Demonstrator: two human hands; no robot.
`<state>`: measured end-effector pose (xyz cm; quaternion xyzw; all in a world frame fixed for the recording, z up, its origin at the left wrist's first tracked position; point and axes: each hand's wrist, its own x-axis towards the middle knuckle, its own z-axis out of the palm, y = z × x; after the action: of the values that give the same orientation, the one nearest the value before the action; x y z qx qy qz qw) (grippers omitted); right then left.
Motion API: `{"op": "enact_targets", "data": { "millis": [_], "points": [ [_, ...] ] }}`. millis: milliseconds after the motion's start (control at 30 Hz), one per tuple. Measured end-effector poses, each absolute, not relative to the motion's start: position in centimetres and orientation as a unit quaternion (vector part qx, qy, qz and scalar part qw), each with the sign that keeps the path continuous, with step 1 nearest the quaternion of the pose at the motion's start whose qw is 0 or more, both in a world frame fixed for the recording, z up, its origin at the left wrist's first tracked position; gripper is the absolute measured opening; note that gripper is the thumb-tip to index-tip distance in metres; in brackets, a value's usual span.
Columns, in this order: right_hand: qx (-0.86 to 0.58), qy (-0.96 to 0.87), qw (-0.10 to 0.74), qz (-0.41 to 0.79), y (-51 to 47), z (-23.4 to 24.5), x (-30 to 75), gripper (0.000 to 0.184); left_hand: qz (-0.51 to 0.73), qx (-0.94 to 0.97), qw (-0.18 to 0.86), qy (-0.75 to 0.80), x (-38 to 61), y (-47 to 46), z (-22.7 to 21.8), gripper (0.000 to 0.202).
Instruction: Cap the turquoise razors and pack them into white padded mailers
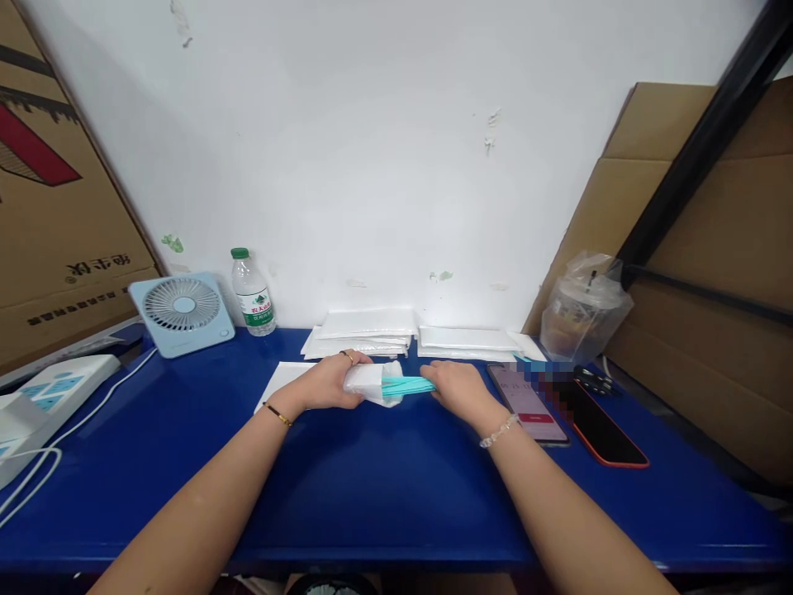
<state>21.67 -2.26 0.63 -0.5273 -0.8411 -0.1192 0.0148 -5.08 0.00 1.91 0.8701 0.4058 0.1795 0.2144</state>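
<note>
My left hand (338,382) is closed around a white packet (372,383), its open end facing right. A bundle of thin turquoise strips (405,386) reaches into that opening. At its right end my right hand (455,387) pinches the bundle between thumb and fingers. What the strips are made of, I cannot tell. Under and left of my left hand lies a flat white sheet or envelope (278,382). Behind my hands are two stacks of white packets, a left stack (365,326) and a right stack (467,339), against the wall.
On the blue table (384,496) stand a light-blue fan (182,310), a water bottle (253,297) and a bagged drink cup (579,318). Two phones, one lit (529,405) and one dark (604,426), lie right. A power strip (55,397) with white cables is left. Cardboard flanks both sides.
</note>
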Motion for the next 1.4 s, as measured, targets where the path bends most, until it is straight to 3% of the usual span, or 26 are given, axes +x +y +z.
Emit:
{"op": "enact_targets", "data": {
  "millis": [133, 267, 367, 533, 700, 800, 967, 1033, 1100, 1200, 1300, 1400],
  "points": [
    [-0.524, -0.841, 0.022, -0.133, -2.9, 1.3, 20.1, 0.011, 0.171, 0.874, 0.212, 0.403, -2.8, -0.5, 1.5, 0.057],
    [-0.532, -0.836, 0.028, -0.131, -3.1, 1.7, 19.0, 0.018, 0.117, 0.894, 0.143, 0.409, -1.0, -1.3, 1.3, 0.090],
    [-0.522, -0.846, 0.017, -0.110, -3.2, 2.6, 18.9, 0.023, 0.125, 0.893, 0.127, 0.413, -0.4, -1.7, 1.4, 0.091],
    [-0.441, -0.891, 0.086, -0.066, -3.3, 8.3, 19.2, 0.045, 0.254, 0.862, 0.252, 0.359, 0.0, -1.8, 3.0, 0.083],
    [-0.363, -0.920, 0.145, 0.031, -4.6, 15.7, 19.2, 0.044, 0.365, 0.814, 0.352, 0.283, 0.5, -2.6, 5.6, 0.078],
    [-0.335, -0.925, 0.146, 0.106, -6.0, 17.5, 19.5, 0.040, 0.397, 0.793, 0.377, 0.267, 0.1, -3.3, 6.0, 0.077],
    [-0.261, -0.941, 0.168, 0.135, -5.9, 16.1, 20.4, 0.044, 0.396, 0.780, 0.409, 0.258, -1.6, -3.6, 5.9, 0.078],
    [-0.257, -0.940, 0.181, 0.132, -4.9, 14.7, 20.4, 0.031, 0.385, 0.787, 0.405, 0.263, -2.0, -3.3, 6.3, 0.078],
    [-0.286, -0.925, 0.227, 0.107, -4.0, 13.3, 20.2, 0.017, 0.393, 0.797, 0.360, 0.284, -2.2, -3.1, 7.0, 0.073],
    [-0.331, -0.898, 0.289, -0.007, -4.8, 11.4, 20.2, 0.018, 0.434, 0.814, 0.243, 0.300, -2.4, -3.9, 7.7, 0.055],
    [-0.317, -0.911, 0.238, -0.114, -8.2, 8.6, 20.5, 0.025, 0.425, 0.836, 0.179, 0.298, -2.8, -7.0, 6.5, 0.033],
    [-0.298, -0.932, 0.170, -0.115, -12.1, 4.5, 20.9, 0.029, 0.339, 0.861, 0.175, 0.337, -3.2, -11.2, 3.2, 0.012]
  ]
}}
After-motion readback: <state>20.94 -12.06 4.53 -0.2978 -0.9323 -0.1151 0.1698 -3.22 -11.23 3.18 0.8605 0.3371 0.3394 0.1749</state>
